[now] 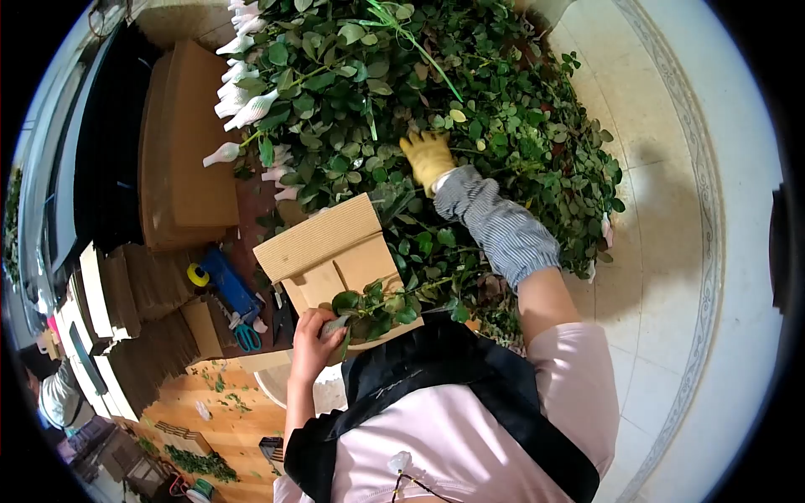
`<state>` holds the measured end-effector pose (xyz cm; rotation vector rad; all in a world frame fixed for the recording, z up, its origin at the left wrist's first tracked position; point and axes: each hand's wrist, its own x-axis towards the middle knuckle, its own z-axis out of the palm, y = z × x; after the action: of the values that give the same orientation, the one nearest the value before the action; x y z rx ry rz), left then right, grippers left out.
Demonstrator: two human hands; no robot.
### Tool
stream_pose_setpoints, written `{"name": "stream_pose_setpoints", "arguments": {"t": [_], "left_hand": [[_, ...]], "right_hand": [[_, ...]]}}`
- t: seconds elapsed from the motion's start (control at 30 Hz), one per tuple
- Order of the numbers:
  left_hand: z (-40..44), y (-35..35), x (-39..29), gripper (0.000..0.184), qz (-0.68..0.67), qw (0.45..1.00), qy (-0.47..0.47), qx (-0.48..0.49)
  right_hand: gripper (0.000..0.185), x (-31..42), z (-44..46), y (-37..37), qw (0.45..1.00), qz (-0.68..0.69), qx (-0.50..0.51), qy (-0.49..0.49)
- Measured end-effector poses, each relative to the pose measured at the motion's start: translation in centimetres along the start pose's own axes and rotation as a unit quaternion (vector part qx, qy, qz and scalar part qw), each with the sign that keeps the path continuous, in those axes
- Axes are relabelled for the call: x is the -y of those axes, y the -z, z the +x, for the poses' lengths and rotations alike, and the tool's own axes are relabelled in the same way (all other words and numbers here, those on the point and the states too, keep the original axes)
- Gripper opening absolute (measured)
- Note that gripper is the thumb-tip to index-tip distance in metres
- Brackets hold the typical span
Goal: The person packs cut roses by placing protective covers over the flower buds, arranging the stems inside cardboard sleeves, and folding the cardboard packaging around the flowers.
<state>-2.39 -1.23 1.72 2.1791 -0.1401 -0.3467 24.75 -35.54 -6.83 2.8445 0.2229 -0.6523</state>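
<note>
My left hand [317, 342], bare, is closed around the head end of a leafy rose stem [390, 308]. Something greyish shows at its fingers; the flower itself is mostly hidden. The stem points right, across a folded piece of corrugated cardboard [319, 243] lying in front of my body. My right hand [428, 157], in a yellow glove with a striped sleeve cover, rests on the big heap of rose stems [503, 101]. Its fingers are spread over the leaves, and I see nothing held in them. Rose buds in white and pink net sleeves [251, 109] line the heap's left side.
Left of the heap stand large cardboard sheets [189, 142], with stacked cardboard [151, 335] below them. Teal-handled scissors [246, 337], a blue tool [228, 281] and a yellow tape roll [198, 274] lie nearby. Leaf scraps litter the wooden floor [218, 419]. A tiled floor [646, 318] is at right.
</note>
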Motion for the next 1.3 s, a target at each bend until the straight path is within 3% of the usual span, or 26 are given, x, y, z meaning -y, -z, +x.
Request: {"name": "stream_pose_setpoints", "arguments": {"t": [0.17,0.27,0.37,0.43,0.5,0.57,0.63,0.67,0.7,0.77,0.83,0.87,0.9,0.97,1.0,1.03,1.1,1.17,1.2,1.23,1.3], "left_hand": [[0.0,0.1,-0.3,0.031,0.001,1.0,0.002,-0.005],[0.0,0.0,-0.1,0.03,0.007,1.0,0.005,-0.007],[0.0,0.2,-0.2,0.031,0.014,1.0,-0.016,-0.009],[0.0,0.2,-0.6,0.031,0.014,0.999,-0.027,-0.012],[-0.1,0.0,-0.4,0.03,0.015,0.999,-0.033,-0.013],[-0.2,0.0,-0.2,0.03,0.009,1.0,-0.027,-0.008],[-0.3,0.1,-0.3,0.03,0.005,1.0,-0.023,-0.008],[-0.2,0.1,-0.4,0.03,0.0,1.0,-0.019,-0.01],[-0.2,0.0,-0.3,0.03,-0.001,1.0,-0.018,-0.011],[-0.2,0.1,-0.4,0.03,0.009,1.0,-0.008,-0.005],[-0.3,0.1,-0.1,0.03,0.013,1.0,-0.019,-0.002],[-0.3,0.0,0.1,0.03,0.016,0.999,-0.029,0.0],[-0.5,0.0,0.1,0.03,0.015,1.0,-0.026,0.0],[-0.5,0.2,0.0,0.029,0.041,0.998,-0.037,0.026],[-0.6,0.2,0.1,0.029,0.04,0.998,-0.036,0.024],[-0.5,0.2,0.2,0.028,0.035,0.998,-0.032,0.031],[-0.8,0.2,0.6,0.027,0.028,0.999,-0.022,0.031],[-0.9,-0.3,0.7,0.026,0.031,0.999,-0.022,0.023],[-0.9,-0.1,0.1,0.026,0.036,0.999,-0.023,0.016],[-0.9,-0.1,0.1,0.026,0.033,0.999,-0.019,0.019],[-0.8,-0.2,0.1,0.026,0.031,0.999,-0.015,0.019]], "right_hand": [[0.057,2.3,0.4,-3.2,0.993,-0.021,-0.108,-0.043],[0.036,0.9,1.3,-2.8,0.958,-0.037,-0.284,0.001],[0.041,-0.7,0.9,-0.8,0.974,0.06,-0.211,0.052],[0.043,-1.6,0.0,1.5,0.972,0.074,-0.215,0.063],[0.041,-2.1,-0.6,2.9,0.948,0.122,-0.286,0.064],[0.04,-2.4,-1.5,5.3,0.948,0.173,-0.259,0.07],[0.04,-3.0,-1.2,5.6,0.928,0.215,-0.293,0.079],[0.039,-3.1,-1.2,7.0,0.953,0.211,-0.212,0.055],[0.037,-3.4,0.4,5.4,0.929,0.223,-0.29,0.061],[0.041,-3.7,1.9,3.6,0.934,0.171,-0.297,0.104],[0.044,-2.6,0.9,2.0,0.975,0.072,-0.193,0.08],[0.05,-3.1,1.7,-1.6,0.907,0.061,-0.391,0.144],[0.052,-2.7,0.8,-1.3,0.893,0.056,-0.421,0.15],[0.054,-2.7,-1.0,0.2,0.971,0.04,-0.22,0.081],[0.053,-3.3,-0.9,-0.3,0.95,0.062,-0.289,0.104],[0.052,-3.7,-1.1,0.2,0.959,0.074,-0.262,0.076],[0.05,-4.5,-2.6,1.7,0.94,0.088,-0.32,0.082],[0.051,-4.8,-5.1,4.7,0.93,0.093,-0.353,0.027],[0.049,-5.5,-6.0,5.4,0.896,0.1,-0.433,0.026],[0.049,-7.7,-5.0,5.3,0.827,0.143,-0.532,0.11],[0.049,-7.3,-6.9,9.2,0.809,0.24,-0.523,0.12]]}}
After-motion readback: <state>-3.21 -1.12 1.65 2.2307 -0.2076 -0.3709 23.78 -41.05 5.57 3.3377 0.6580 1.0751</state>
